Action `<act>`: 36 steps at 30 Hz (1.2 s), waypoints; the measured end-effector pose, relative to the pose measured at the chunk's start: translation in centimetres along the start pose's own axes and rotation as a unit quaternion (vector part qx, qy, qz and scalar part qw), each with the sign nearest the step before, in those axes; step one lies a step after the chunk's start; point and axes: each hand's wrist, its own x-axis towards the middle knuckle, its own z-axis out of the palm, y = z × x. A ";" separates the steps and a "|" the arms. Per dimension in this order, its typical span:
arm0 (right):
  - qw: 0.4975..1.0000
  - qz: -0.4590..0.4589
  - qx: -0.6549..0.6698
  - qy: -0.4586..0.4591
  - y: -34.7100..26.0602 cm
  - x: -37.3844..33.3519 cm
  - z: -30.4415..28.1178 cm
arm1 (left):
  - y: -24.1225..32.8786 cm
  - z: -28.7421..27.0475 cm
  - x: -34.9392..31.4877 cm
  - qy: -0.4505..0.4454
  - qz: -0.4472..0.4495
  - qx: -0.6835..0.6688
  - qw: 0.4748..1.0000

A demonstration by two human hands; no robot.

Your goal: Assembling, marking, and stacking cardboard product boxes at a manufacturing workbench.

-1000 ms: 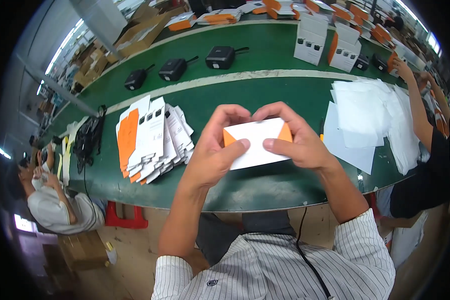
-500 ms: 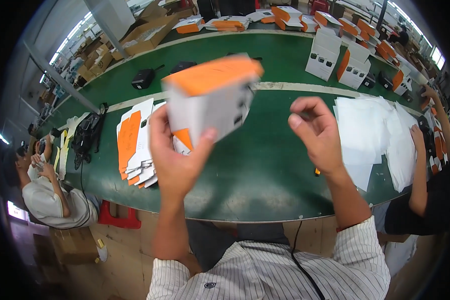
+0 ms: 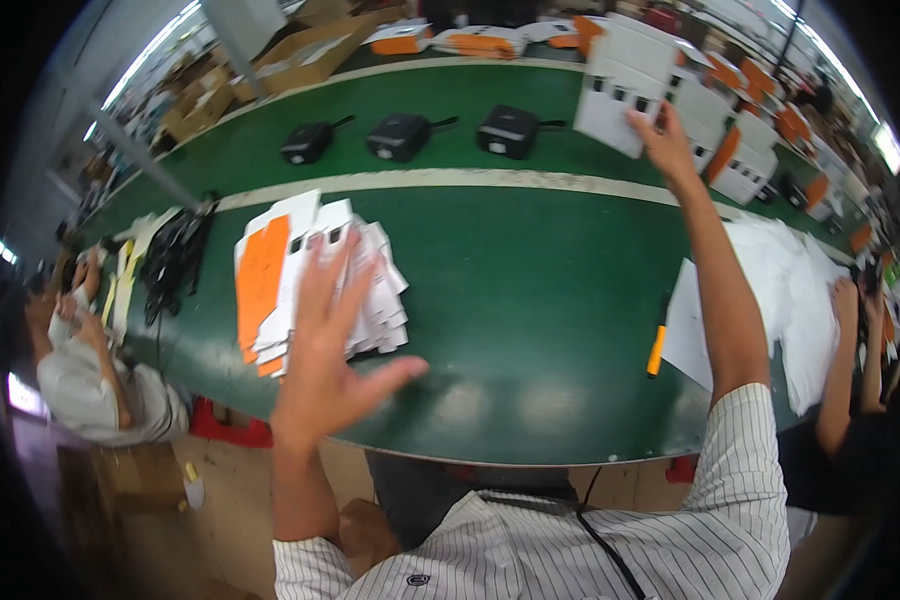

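1. While one tangle of black cable (image 3: 175, 260) lies at the table's left end, my left hand (image 3: 318, 378) spreads its fingers wide over one pile of flat cartons (image 3: 260, 290), white and orange; they overlap too much to count, and I cannot tell whether my fingertips touch them.
2. Beyond the pile, three black cases (image 3: 400, 137) stand in a row, each with a strap.
3. Right of them, at the table's far side, my right hand (image 3: 670, 152) pinches one white box (image 3: 620, 90) by its lower right corner, flap up; two similar boxes (image 3: 742, 160) stand just past it.
4. Nearer me on that side lie one orange-and-black marker (image 3: 658, 345), one pale sheet (image 3: 685, 340) and a heap of thin white material (image 3: 770, 285).
5. At the back left, an open cardboard carton (image 3: 310, 62) holds something pale; the inside of my box is hidden from me.
6. Under everything runs a green tabletop (image 3: 510, 310), crossed by a pale strip (image 3: 450, 180).
7. One co-worker (image 3: 110, 390) in a light shirt is left of me, near a red stool (image 3: 228, 425); another's forearm (image 3: 838, 365) reaches in at right.
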 end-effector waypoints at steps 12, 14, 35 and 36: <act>0.980 -0.028 -0.196 0.029 3.2 -6.8 2.9 | -4.1 -3.1 -4.7 -0.126 -0.115 0.175 0.970; 0.976 -0.099 -0.176 -0.084 -3.3 -11.7 2.5 | -2.8 -3.5 -3.2 -0.115 -0.088 0.225 0.963; 0.747 0.209 0.425 -0.467 -14.6 -26.7 0.7 | 7.7 10.0 2.3 -0.028 0.007 -0.220 0.975; 0.749 0.207 0.425 -0.465 -14.3 -26.2 0.3 | 7.6 9.6 2.4 -0.028 0.010 -0.220 0.975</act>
